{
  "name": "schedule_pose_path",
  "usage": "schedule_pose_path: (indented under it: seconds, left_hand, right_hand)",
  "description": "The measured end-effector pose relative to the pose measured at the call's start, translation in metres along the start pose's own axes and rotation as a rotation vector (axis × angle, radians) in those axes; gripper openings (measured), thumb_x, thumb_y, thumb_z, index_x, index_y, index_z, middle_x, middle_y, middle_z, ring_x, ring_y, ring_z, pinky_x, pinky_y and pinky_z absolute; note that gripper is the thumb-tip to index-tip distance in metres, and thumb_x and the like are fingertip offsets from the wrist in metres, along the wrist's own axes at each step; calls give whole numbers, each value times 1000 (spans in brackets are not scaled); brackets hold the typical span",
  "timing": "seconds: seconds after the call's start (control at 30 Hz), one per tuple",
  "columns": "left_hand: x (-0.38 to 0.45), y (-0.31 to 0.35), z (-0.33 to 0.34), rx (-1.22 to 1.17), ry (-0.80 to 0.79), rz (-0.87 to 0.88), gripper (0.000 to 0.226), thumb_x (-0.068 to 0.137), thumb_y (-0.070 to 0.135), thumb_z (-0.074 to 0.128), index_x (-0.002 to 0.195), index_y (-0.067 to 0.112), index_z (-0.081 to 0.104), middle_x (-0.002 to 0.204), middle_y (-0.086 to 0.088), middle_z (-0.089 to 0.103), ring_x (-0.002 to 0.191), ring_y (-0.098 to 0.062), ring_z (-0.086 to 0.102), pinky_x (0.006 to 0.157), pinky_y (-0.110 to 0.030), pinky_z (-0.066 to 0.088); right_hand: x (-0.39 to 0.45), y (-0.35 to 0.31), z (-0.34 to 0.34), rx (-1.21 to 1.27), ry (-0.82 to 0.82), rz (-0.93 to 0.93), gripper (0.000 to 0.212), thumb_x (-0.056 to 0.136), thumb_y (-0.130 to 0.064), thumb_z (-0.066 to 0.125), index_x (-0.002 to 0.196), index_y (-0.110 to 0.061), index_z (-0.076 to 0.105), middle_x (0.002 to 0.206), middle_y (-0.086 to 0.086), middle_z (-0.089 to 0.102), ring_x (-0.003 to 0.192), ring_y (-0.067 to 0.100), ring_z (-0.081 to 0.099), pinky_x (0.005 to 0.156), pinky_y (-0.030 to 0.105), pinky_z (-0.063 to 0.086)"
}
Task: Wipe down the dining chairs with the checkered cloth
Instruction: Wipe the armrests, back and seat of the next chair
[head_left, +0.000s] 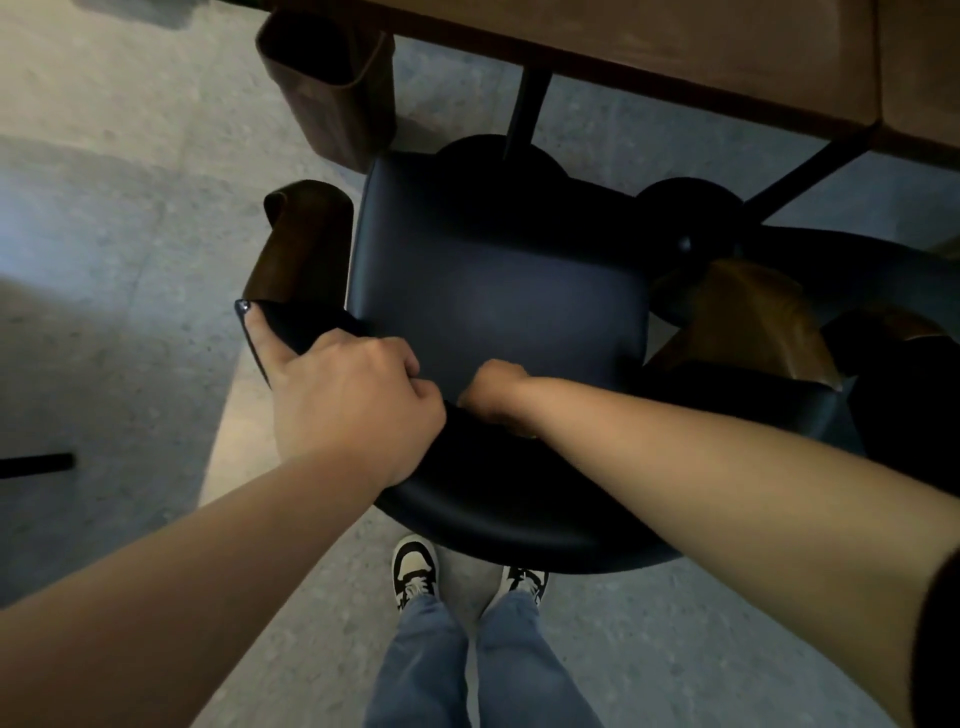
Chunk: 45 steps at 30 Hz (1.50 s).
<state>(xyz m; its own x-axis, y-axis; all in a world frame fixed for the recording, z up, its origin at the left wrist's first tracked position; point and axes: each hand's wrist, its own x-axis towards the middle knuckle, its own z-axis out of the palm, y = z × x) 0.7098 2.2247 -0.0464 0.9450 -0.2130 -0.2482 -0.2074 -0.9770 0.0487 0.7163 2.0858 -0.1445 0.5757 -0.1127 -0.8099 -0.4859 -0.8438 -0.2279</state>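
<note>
I look down on a dark blue dining chair (493, 291) from behind its curved backrest (493, 499). My left hand (348, 400) grips the top rim of the backrest, with the index finger stretched out along the rim to the left. My right hand (493, 389) reaches over the rim onto the inner face of the backrest, just above the seat. Its fingers are bent down out of sight. No checkered cloth shows plainly; whatever the right hand holds is hidden.
The chair has brown wooden armrests (306, 244). A wooden table (675, 41) with black legs (530, 104) stands just beyond it. Another dark chair (883, 270) is close on the right, and a brown chair part (332, 88) at the upper left. My feet (415, 566) are behind the backrest.
</note>
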Motion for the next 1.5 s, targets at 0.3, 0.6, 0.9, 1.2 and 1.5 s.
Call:
schedule_pose_path:
  seconds: [0.3,0.6,0.9,1.2,1.5]
  left_hand:
    - [1,0,0,4,-6,-13,30,82,45,39,74,29,63,64,8,56,87,-17,59,116,-63,-1]
    - [-1,0,-4,-25,-8,-3,30,76,50,29,63,35,51,57,16,47,82,-13,55,116,-63,-2]
    - [-1,1,-5,-36,-13,7,33,74,47,28,64,33,56,58,14,50,80,-13,52,116,-63,-3]
    - [0,-1,-1,-50,-18,0,24,80,40,39,68,35,58,57,15,48,77,-12,48,116,-64,-1]
    - [0,2,-5,-37,-23,-12,21,81,33,50,84,37,70,76,14,65,97,-14,59,118,-59,-5]
  right_hand:
    - [-16,-27,-2,330,-36,-313,21,94,-16,52,79,-4,62,93,12,63,90,22,59,75,30,43]
    - [-57,121,-88,-625,-109,-254,38,81,-6,47,108,-20,70,108,5,70,102,26,64,84,31,50]
    - [-71,126,-87,-549,114,-76,31,90,-23,46,61,-13,45,89,19,64,98,38,61,71,31,35]
    - [-88,23,-18,8,121,-88,29,91,-20,47,105,-5,67,115,21,63,108,37,58,75,26,33]
    - [-133,4,-13,312,120,-420,25,84,-5,46,90,-9,70,98,9,69,99,29,57,85,34,41]
